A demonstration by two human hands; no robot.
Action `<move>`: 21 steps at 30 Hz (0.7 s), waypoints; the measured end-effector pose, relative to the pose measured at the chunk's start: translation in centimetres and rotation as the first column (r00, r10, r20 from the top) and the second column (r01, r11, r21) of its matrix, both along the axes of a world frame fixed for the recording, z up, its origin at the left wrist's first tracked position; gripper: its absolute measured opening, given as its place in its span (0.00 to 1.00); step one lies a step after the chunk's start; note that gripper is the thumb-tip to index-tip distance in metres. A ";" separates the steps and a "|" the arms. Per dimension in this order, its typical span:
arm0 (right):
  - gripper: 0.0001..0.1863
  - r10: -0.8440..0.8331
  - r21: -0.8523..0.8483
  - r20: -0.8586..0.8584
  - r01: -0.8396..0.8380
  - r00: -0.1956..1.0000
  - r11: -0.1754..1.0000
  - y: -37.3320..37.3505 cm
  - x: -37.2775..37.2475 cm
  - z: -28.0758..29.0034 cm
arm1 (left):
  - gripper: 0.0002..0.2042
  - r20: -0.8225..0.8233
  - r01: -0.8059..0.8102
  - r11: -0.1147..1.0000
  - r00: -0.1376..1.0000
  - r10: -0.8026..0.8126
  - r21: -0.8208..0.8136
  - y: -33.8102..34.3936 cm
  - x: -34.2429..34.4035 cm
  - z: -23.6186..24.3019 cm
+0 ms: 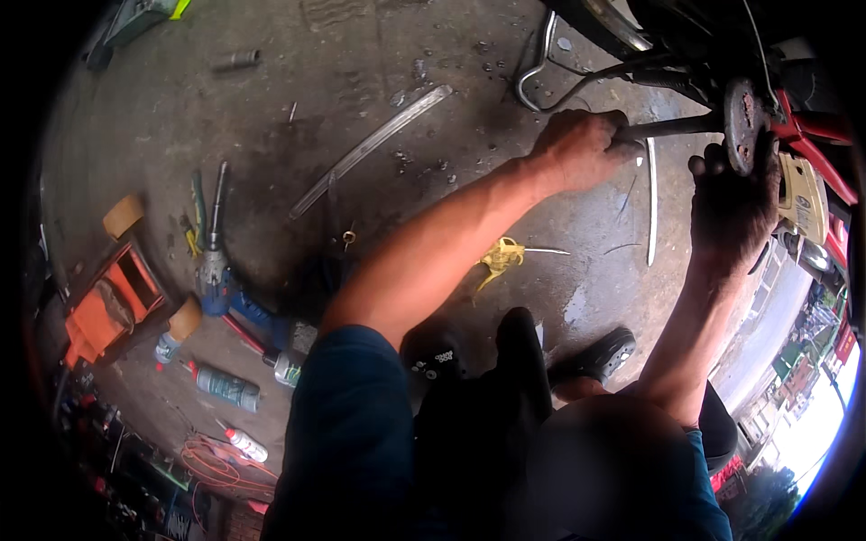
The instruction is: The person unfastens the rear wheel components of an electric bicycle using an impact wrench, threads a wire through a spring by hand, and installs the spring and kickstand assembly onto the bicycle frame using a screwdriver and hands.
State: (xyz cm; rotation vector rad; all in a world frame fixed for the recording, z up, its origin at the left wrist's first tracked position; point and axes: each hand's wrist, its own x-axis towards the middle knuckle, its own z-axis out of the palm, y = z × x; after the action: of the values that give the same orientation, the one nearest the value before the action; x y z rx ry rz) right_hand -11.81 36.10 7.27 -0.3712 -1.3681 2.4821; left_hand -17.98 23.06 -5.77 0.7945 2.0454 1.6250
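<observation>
My left hand (586, 149), its knuckles grimy, is closed around a dark metal bar (677, 126) that runs sideways under the motorbike's frame and parts (649, 68). At the bar's right end is an oblong, rusty-looking metal plate (741, 117). My right hand (731, 198), blackened with grease, is just below that plate with its fingers curled up against it; part of its grip is hidden. Beside it are a cream-coloured part (798, 198) and red frame tubes (812, 144).
On the floor lie metal strips (370, 149), a yellow tool (501, 257), a blue power tool (234, 298), an orange toolbox (108, 316), several cans (225, 388) and orange cord (212, 460). A bent tube (532, 77) stands near the motorbike. Daylight shows at the lower right.
</observation>
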 end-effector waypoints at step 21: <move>0.25 0.258 0.653 0.717 -0.754 0.647 0.075 -17.8 4.6 -15.2 | 0.16 -0.567 -0.915 0.101 0.326 0.756 -0.391 -36.4 17.3 1.7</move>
State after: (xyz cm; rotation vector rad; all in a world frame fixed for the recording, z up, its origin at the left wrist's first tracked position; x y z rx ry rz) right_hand -7.18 18.28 -7.91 -0.0843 -3.3757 1.3166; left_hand -0.69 -13.33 -4.03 -0.7579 3.2680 0.8875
